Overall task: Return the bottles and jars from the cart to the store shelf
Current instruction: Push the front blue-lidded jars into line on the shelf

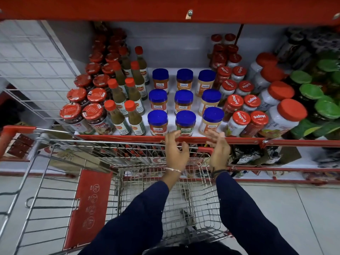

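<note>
Blue-lidded jars (184,102) stand in three rows on the store shelf (239,141). The front middle jar (185,123) and the front right jar (211,120) are just beyond my fingertips. My left hand (175,150) and my right hand (219,150) hover over the shelf's red front edge, both open with fingers spread and nothing in them. Below them is the wire cart (117,168); its basket shows bare mesh where my arms do not hide it.
Green chilli sauce bottles (127,100) and red-lidded jars (88,107) fill the shelf's left; red-lidded jam jars (246,105) and green-lidded jars (318,96) fill the right. A red upper shelf (165,8) overhangs. A lower shelf with packets (257,155) lies behind the cart.
</note>
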Available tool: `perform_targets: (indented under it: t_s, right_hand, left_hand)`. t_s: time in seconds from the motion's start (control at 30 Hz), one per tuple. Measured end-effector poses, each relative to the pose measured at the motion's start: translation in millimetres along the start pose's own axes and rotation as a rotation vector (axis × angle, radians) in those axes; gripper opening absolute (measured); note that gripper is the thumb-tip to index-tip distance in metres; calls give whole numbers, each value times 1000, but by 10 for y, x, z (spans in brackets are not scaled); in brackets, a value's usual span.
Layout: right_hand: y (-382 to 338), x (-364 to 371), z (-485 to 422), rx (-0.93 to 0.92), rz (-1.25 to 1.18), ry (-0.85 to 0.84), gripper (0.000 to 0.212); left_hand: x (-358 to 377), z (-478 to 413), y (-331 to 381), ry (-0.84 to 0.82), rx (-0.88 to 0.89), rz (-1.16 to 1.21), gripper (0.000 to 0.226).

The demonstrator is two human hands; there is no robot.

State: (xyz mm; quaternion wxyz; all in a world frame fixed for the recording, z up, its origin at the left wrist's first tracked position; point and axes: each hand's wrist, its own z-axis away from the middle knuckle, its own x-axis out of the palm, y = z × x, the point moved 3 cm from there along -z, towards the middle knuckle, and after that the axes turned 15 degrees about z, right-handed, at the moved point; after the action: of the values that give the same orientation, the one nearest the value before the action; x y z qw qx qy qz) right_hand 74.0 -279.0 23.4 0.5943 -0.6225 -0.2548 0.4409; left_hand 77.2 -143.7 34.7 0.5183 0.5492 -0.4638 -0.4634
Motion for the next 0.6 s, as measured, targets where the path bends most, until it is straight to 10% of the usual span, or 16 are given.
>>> perform_targets:
  t_s: [0.2,0.33,0.47,0.6]
  right_hand:
    - [61,-187,-158,52,1,-73,75]
    - [23,-147,-245,69,-6,-199,100]
    - [4,-160,-313,128,-83,-244,62]
    - [102,-202,-381,157,-104,-272,67]
  left_hand:
    - [576,107,38,-412,-167,51,74]
    - [774,-16,-87,-390,-288,54,88]
    - [857,-117,-74,-356,-336,125,93]
    - [856,-165,-84,-344,-319,197,90]
